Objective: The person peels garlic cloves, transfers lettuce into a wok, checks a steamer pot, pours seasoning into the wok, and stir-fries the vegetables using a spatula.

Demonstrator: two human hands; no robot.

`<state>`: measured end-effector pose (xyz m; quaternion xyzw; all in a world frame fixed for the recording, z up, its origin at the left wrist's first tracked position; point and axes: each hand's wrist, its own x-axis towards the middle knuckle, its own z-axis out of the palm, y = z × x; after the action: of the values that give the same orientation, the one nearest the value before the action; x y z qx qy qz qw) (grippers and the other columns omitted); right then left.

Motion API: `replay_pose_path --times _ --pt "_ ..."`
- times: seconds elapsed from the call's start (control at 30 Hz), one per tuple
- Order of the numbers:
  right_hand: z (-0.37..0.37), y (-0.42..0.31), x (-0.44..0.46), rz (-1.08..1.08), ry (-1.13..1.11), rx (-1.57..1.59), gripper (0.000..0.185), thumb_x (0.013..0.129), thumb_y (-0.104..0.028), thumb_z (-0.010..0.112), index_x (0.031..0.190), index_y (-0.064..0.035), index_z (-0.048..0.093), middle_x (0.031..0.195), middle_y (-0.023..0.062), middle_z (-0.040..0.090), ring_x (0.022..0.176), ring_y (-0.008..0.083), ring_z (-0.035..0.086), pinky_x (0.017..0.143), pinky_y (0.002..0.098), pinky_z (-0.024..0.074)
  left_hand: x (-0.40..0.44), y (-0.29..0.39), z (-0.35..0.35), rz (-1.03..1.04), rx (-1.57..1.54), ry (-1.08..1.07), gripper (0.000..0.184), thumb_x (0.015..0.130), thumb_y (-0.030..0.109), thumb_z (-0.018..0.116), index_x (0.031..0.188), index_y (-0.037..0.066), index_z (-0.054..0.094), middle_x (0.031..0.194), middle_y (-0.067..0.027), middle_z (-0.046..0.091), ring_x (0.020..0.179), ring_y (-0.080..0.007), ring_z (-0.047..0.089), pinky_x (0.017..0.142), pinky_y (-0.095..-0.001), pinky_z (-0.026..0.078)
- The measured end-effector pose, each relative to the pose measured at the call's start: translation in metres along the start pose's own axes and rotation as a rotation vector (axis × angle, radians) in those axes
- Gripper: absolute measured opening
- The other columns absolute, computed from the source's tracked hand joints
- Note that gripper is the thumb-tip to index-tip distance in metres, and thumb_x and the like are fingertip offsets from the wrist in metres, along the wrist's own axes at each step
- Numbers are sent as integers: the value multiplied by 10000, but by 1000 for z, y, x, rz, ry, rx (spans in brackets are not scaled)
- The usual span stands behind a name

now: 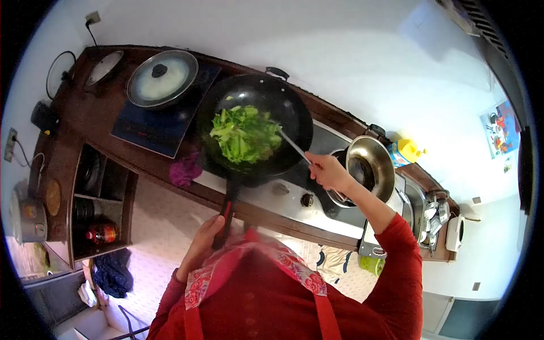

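Note:
Chopped leafy greens (243,133) are heaped in the left part of a black wok (296,107), which sits on the steel gas stove (255,195). My left hand (205,241) is closed around the wok's long black handle (228,209), near its lower end. In my right hand (330,173) is the shaft of a metal spatula (293,144), slanting down into the wok. Its far end reaches the right edge of the greens, and its head is hidden. A steel pan (385,164) stands just beyond my right hand.
On the left, a glass-lidded pan (160,79) rests on an induction cooktop (150,133). A purple cloth (185,170) lies at the counter edge beside the wok. A yellow bottle (406,152) stands behind the steel pan, and a sink (415,207) lies farther right.

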<state>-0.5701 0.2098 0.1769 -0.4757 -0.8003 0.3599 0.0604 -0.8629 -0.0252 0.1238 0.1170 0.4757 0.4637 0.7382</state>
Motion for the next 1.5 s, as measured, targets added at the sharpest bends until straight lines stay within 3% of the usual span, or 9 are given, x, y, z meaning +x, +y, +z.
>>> replay_pose_path --times 0.13,0.37,0.5,0.7,0.83,1.13,1.27,1.33,1.5 --pt "7 -9 9 -252 197 -378 434 826 -21 486 1257 -68 506 811 189 593 643 357 598 598 428 480 -5 4 7 -18 1 34 405 914 396 539 1135 58 523 796 -52 607 616 -126 532 533 -259 432" --pt "8 2 33 -76 185 -635 528 800 -17 490 1318 -90 422 869 198 570 737 406 587 648 467 483 0 2 1 12 60 -11 440 893 436 559 1120 61 528 785 -44 605 606 -127 533 524 -257 424" --pt "-52 -15 -21 -123 -49 -451 415 853 -53 500 1267 -64 498 743 183 605 618 292 586 603 385 464 -8 11 12 29 58 -16 344 935 386 493 1008 51 522 749 -30 573 597 -108 523 528 -243 416" --pt "-70 -97 -65 240 -512 -91 479 848 -78 545 1318 -96 460 653 150 548 559 108 521 543 287 455 -11 15 19 -12 19 37 332 956 369 459 983 45 524 729 -21 560 592 -93 515 529 -225 411" --pt "64 -18 -26 -365 108 -180 433 806 -33 558 1236 -11 514 700 225 569 618 321 604 587 381 482 -7 7 9 -29 8 -3 451 910 422 536 1181 61 516 816 -44 595 661 -128 544 584 -252 437" --pt "35 1 34 -154 314 -275 364 799 -54 560 1160 -13 561 788 270 581 727 442 565 634 452 460 -7 4 7 2 36 1 465 896 445 553 1157 62 522 817 -41 590 687 -113 537 582 -243 427" --pt "-57 -38 -17 -19 -66 -370 428 834 -109 546 1261 -113 524 679 208 566 558 275 531 570 355 442 -5 5 3 -5 67 -2 453 899 433 552 1161 64 524 803 -41 592 669 -115 538 575 -242 426" --pt "-99 -25 -42 -208 -118 -540 448 831 -110 561 1277 -128 515 609 153 535 536 176 518 533 338 428 -4 1 0 -25 40 -13 448 902 423 551 1170 65 527 797 -43 599 650 -118 538 566 -244 426" --pt "-88 -38 -67 -14 -339 -445 437 826 -86 575 1260 -123 538 670 159 579 564 213 568 558 340 444 5 -6 -8 33 63 -21 414 922 391 528 1178 66 527 798 -50 617 616 -117 537 545 -244 428"
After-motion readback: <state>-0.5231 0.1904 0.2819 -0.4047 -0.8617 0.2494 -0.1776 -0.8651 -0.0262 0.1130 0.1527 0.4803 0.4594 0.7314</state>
